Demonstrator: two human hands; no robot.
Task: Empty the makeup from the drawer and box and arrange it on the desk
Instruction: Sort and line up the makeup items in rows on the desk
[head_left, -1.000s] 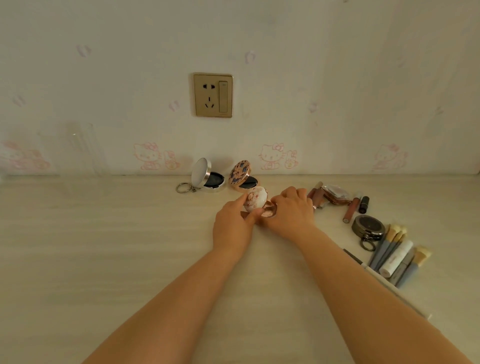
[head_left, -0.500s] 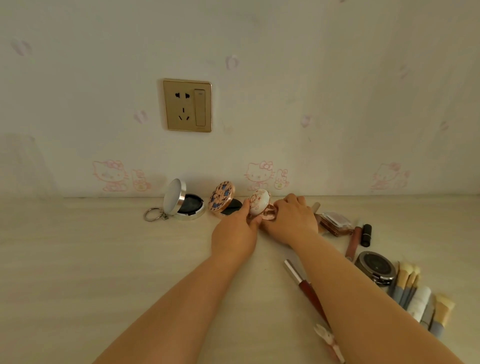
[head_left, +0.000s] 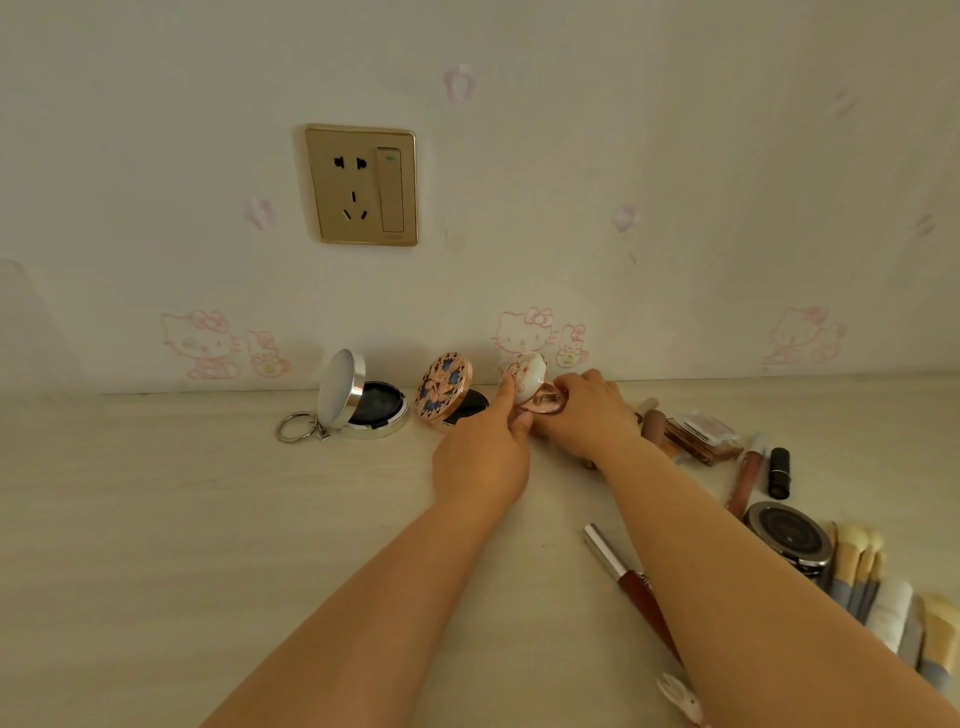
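Note:
A small white floral compact (head_left: 531, 382) with a rose-gold base stands open near the wall at the back of the desk (head_left: 156, 519). My left hand (head_left: 483, 457) touches its raised lid with the index finger and thumb. My right hand (head_left: 587, 415) holds its base from the right. To its left stand an open blue-and-gold patterned compact (head_left: 443, 391) and an open silver compact (head_left: 358, 402) with a key ring.
Right of my hands lie a brown palette (head_left: 704, 436), a lip gloss tube (head_left: 745, 475), a black lipstick (head_left: 778, 472), a round dark compact (head_left: 789, 538), several brushes (head_left: 862, 577) and a red-brown tube (head_left: 631, 584). A wall socket (head_left: 362, 184) is above.
Both hands have carried the floral compact away from me to the wall, beside the patterned compact. The camera has moved forward and tilted up.

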